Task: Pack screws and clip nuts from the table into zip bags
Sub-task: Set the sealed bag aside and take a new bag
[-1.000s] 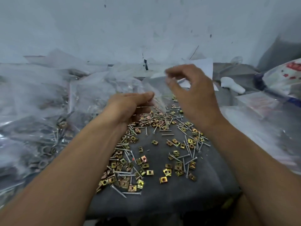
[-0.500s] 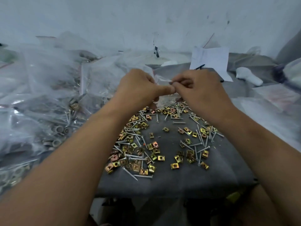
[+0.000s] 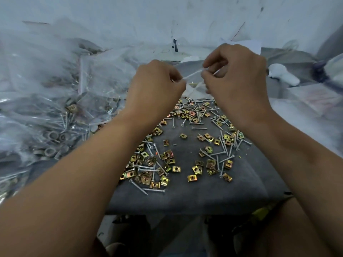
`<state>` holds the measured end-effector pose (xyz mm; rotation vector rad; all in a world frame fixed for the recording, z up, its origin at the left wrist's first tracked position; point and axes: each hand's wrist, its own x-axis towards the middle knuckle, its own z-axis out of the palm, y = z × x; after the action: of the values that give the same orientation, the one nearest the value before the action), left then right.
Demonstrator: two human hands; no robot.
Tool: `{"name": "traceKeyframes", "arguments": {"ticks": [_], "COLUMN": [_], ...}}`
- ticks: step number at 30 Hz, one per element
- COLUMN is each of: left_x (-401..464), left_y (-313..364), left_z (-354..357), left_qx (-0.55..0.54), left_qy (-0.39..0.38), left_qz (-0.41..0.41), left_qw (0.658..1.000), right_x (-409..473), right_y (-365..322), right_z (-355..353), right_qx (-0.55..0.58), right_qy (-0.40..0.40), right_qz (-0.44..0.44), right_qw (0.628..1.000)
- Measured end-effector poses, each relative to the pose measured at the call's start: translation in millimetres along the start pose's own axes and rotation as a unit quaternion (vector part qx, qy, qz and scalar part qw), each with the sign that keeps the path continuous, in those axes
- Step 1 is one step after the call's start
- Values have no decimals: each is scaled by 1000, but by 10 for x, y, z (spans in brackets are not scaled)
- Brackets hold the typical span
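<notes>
A small clear zip bag [image 3: 193,76] hangs above the table between my hands. My left hand [image 3: 157,84] pinches its top edge at the left end and my right hand [image 3: 235,76] pinches the same edge at the right end. The lower part of the bag sags between the hands; what it holds is not plain. Below, several gold clip nuts [image 3: 168,156] and silver screws [image 3: 199,128] lie scattered on the grey table [image 3: 185,197].
A heap of filled clear bags [image 3: 55,101] with screws and washers covers the left side. A white sheet of paper [image 3: 250,45] and a white object [image 3: 282,76] lie at the back right. More plastic bags [image 3: 315,101] lie at the right.
My hands, which met at the bag's top edge half a second ago, have drawn apart along it, the right one moving right and slightly up.
</notes>
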<state>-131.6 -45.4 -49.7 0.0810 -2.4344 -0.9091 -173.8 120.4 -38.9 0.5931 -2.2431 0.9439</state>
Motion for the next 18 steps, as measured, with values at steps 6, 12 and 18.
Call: {"name": "traceKeyframes", "arguments": {"ticks": [6,12,18], "left_x": [53,116,131], "left_y": [-90,-246,-272], "left_z": [-58,-195,-209], "left_qx": [-40,-56,-67], "left_qy": [61,110,108], "left_qz": [-55,-103,-115], "left_qw": [996,987,985], "right_x": [-14,-116,-85], "right_y": [3,423,607], "right_z": [-72,-6,120], "right_qx": [99,-74,-83], "right_qy": [-24,-383,-391], "right_qz": [-4,16,29], "right_qw": [995,921,916]}}
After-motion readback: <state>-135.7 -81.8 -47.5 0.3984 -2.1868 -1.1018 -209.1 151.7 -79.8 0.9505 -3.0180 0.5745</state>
